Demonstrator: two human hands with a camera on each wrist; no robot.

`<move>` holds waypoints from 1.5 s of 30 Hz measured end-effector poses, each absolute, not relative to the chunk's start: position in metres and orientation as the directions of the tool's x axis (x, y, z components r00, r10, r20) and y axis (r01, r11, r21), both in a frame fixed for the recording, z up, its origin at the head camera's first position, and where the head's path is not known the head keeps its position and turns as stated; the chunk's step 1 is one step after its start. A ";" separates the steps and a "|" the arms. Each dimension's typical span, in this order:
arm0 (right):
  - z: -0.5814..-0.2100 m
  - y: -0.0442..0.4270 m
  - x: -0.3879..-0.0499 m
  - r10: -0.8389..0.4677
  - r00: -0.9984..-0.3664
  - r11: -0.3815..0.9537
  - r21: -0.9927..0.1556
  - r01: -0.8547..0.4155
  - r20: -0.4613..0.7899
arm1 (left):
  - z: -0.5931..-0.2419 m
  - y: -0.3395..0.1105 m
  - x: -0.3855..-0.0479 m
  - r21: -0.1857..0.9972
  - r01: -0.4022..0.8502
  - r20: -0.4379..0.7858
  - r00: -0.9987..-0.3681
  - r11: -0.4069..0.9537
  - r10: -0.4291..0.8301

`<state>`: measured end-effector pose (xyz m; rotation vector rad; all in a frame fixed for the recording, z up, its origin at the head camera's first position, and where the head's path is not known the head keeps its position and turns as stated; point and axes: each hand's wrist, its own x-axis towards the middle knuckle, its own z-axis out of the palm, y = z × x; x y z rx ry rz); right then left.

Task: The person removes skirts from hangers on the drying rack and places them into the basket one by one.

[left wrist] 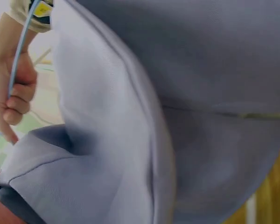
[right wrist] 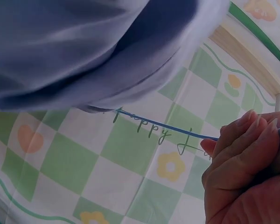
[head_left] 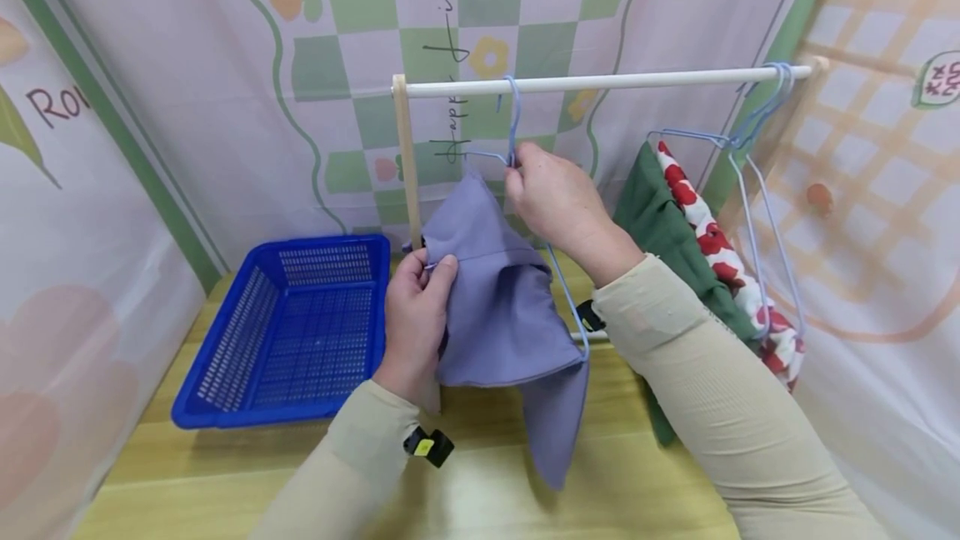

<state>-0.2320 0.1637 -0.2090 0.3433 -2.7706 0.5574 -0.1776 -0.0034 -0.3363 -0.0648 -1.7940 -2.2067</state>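
A grey-purple cloth garment (head_left: 495, 307) drapes over a light blue wire hanger (head_left: 515, 119), whose hook is at the white rail. My left hand (head_left: 420, 315) pinches the garment's left edge between thumb and fingers. With curled fingers, my right hand (head_left: 558, 194) grips the hanger just below its hook. The right wrist view shows this hand (right wrist: 247, 172) around the blue wire, with the cloth (right wrist: 84, 51) beside it. Folds of the garment (left wrist: 116, 121) fill most of the left wrist view and hide much of the hanger. One lower flap hangs down at the right.
A blue plastic basket (head_left: 318, 344) stands on the wooden table (head_left: 480, 448) to the left. The white rail (head_left: 622, 82) has a wooden post (head_left: 407, 157). At its right end, blue hangers (head_left: 757, 132) carry a green cloth (head_left: 667, 240) and a red-and-white patterned cloth (head_left: 712, 248).
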 end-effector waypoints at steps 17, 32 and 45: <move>-0.209 0.160 -0.232 -0.181 -0.930 0.898 -0.331 -0.288 0.319 | -0.302 -0.022 -0.172 0.906 0.423 0.415 -0.892 -0.006 -0.181; -0.206 0.161 -0.232 -0.196 -0.934 0.900 -0.324 -0.292 0.298 | -0.270 -0.032 -0.164 0.837 0.545 0.529 -0.826 -0.042 -0.193; -0.207 0.162 -0.233 -0.196 -0.931 0.899 -0.323 -0.296 0.307 | -0.252 -0.044 -0.153 0.819 0.567 0.542 -0.815 -0.087 -0.204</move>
